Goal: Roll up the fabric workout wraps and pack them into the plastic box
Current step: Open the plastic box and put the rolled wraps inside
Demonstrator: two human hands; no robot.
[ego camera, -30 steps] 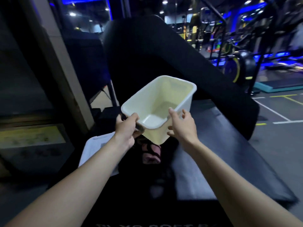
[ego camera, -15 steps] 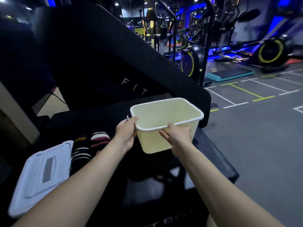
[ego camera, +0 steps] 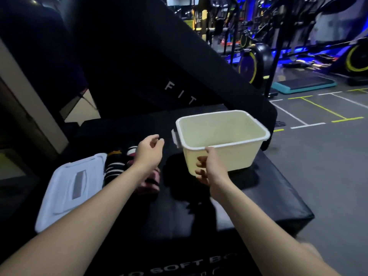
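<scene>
A cream plastic box (ego camera: 235, 156) stands upright on the black padded platform (ego camera: 268, 200), open side up, with nothing visible inside. My right hand (ego camera: 209, 166) is against its near wall, thumb up at the rim, fingers loosely curled on the side. My left hand (ego camera: 149, 152) hovers to the left of the box, off its grey handle (ego camera: 175, 137), fingers loosely bent and holding nothing. Striped fabric wraps (ego camera: 119, 166), black-white and red-black, lie in a pile partly hidden under my left wrist.
The box's white lid (ego camera: 69, 188) lies flat at the left of the platform. A black slanted pad (ego camera: 159, 66) rises behind. The platform's right edge drops to the grey gym floor (ego camera: 328, 166). Exercise bikes stand far right.
The box went from held in the air to standing on the platform. My left hand came off its handle and drew back leftward. My view shifted, showing more of the wraps and lid.
</scene>
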